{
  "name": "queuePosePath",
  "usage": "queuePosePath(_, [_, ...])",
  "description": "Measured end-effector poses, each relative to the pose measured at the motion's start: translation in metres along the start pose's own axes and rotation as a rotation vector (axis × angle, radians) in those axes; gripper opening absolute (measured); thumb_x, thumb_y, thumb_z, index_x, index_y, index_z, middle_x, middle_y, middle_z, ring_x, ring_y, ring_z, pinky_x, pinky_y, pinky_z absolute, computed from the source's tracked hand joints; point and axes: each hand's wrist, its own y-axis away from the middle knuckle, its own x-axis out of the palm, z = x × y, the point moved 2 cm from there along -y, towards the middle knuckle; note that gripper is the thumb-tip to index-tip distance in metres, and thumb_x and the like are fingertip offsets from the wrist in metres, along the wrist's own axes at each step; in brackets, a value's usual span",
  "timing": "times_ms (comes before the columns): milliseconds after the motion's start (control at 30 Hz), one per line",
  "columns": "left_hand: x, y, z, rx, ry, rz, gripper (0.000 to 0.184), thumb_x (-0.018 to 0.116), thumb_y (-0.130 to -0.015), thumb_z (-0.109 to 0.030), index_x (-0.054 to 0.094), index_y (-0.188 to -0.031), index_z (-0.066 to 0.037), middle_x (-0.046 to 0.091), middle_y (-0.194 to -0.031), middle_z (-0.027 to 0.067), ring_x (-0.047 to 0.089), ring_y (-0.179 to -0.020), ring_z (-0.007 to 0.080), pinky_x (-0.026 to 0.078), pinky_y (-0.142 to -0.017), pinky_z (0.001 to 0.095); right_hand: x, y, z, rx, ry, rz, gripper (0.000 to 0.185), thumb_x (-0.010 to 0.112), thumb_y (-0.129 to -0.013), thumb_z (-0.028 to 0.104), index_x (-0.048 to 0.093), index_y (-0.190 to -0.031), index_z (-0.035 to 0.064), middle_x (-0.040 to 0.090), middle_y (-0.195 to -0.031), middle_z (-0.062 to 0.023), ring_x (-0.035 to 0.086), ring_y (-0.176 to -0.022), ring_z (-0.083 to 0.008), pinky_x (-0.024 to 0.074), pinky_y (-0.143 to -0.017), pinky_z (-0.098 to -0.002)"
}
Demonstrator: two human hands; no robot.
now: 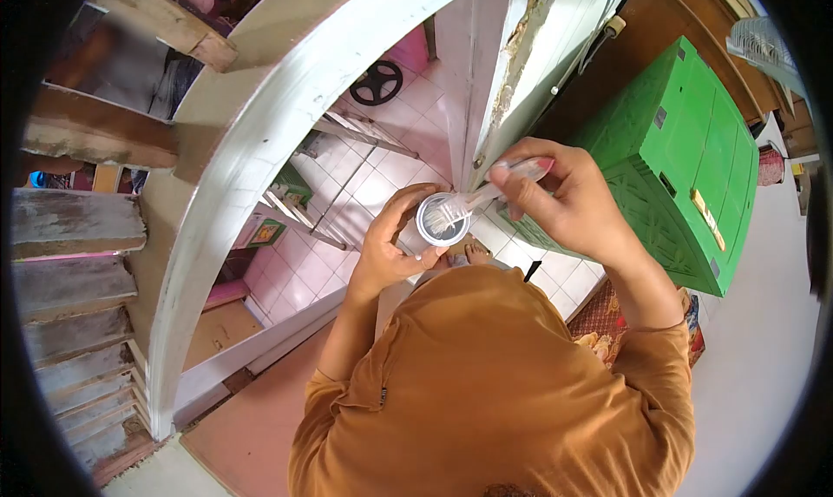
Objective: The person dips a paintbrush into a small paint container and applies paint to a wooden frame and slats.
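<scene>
My left hand is wrapped round a small round cup with a white rim, held in front of my chest. Pinched in my right hand is a paintbrush, its handle red at the end. Its pale, whitish bristles reach over the rim into the mouth of the cup. How much paint the cup holds is hard to make out, since the bristles and the angle partly hide the inside.
A white-painted curved wooden frame arches close by on the left. At right stands a green plastic cabinet with another brush lying on it. A metal ladder and a black wheel-shaped object are below on the tiled floor.
</scene>
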Motion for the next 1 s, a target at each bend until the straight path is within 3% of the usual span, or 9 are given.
queuePosePath(133, [0.004, -0.004, -0.011, -0.078, 0.137, -0.071, 0.068, 0.082, -0.078, -0.006, 0.051, -0.137, 0.006, 0.057, -0.137, 0.0188, 0.057, -0.129, 0.0289, 0.046, -0.11, 0.0404, -0.007, -0.002, -0.012, 0.06, -0.21, -0.047, 0.021, 0.068, -0.098, 0.016, 0.069, -0.099, -0.0046, 0.066, -0.078, -0.0028, 0.061, -0.064, -0.0082, 0.0493, -0.06, -0.0256])
queuePosePath(233, [0.001, -0.003, -0.015, -0.121, 0.077, -0.079, 0.066, 0.08, -0.081, -0.004, 0.05, -0.139, 0.005, 0.056, -0.138, 0.0175, 0.056, -0.13, 0.0263, 0.044, -0.112, 0.0394, -0.014, -0.001, -0.019, 0.105, -0.277, -0.087, 0.019, 0.068, -0.099, 0.017, 0.069, -0.1, -0.0027, 0.066, -0.079, -0.0028, 0.062, -0.064, -0.0083, 0.0491, -0.059, -0.0252])
queuePosePath(367, [0.0, -0.011, -0.02, -0.008, 0.137, -0.075, 0.066, 0.078, -0.085, -0.006, 0.046, -0.142, 0.005, 0.056, -0.139, 0.0166, 0.054, -0.132, 0.0243, 0.041, -0.114, 0.0381, -0.018, -0.003, -0.023, 0.189, -0.461, -0.163, 0.021, 0.063, -0.102, 0.022, 0.065, -0.094, 0.0033, 0.067, -0.072, -0.0046, 0.064, -0.059, -0.0127, 0.0435, -0.051, -0.0241])
queuePosePath(567, [0.0, -0.026, -0.031, 0.025, 0.186, -0.082, 0.067, 0.079, -0.086, -0.008, 0.045, -0.142, 0.005, 0.056, -0.137, 0.014, 0.056, -0.128, 0.022, 0.043, -0.111, 0.037, -0.025, -0.002, -0.024, 0.123, -0.667, -0.173, 0.017, 0.062, -0.101, 0.019, 0.066, -0.099, 0.0025, 0.069, -0.078, -0.0074, 0.066, -0.062, -0.0154, 0.0461, -0.055, -0.0266])
queuePosePath(767, [0.002, -0.034, -0.044, 0.055, 0.148, -0.114, 0.067, 0.08, -0.086, -0.009, 0.046, -0.142, 0.005, 0.057, -0.136, 0.0133, 0.057, -0.127, 0.0212, 0.044, -0.111, 0.0366, -0.038, -0.001, -0.002, -0.014, -0.822, -0.264, 0.016, 0.059, -0.102, 0.018, 0.065, -0.099, 0.0033, 0.069, -0.079, -0.0082, 0.067, -0.062, -0.0179, 0.0465, -0.053, -0.0277])
queuePosePath(933, [0.001, -0.031, -0.047, 0.022, 0.183, -0.142, 0.067, 0.081, -0.085, -0.008, 0.047, -0.141, 0.005, 0.058, -0.134, 0.013, 0.057, -0.126, 0.0209, 0.045, -0.11, 0.0369, -0.052, -0.015, 0.047, -0.411, -0.781, -0.423, 0.021, 0.059, -0.103, 0.021, 0.065, -0.102, 0.0007, 0.068, -0.078, -0.0091, 0.066, -0.063, -0.0183, 0.0463, -0.055, -0.0279])
queuePosePath(1000, [-0.001, -0.026, -0.044, -0.004, 0.15, -0.124, 0.074, 0.081, -0.085, -0.011, 0.041, -0.144, 0.008, 0.055, -0.138, 0.0154, 0.054, -0.13, 0.0228, 0.043, -0.112, 0.0385, -0.054, -0.026, 0.065, -0.478, -0.749, -0.453, 0.022, 0.059, -0.104, 0.021, 0.066, -0.103, -0.0005, 0.069, -0.078, -0.0091, 0.066, -0.063, -0.0173, 0.0464, -0.057, -0.0273])
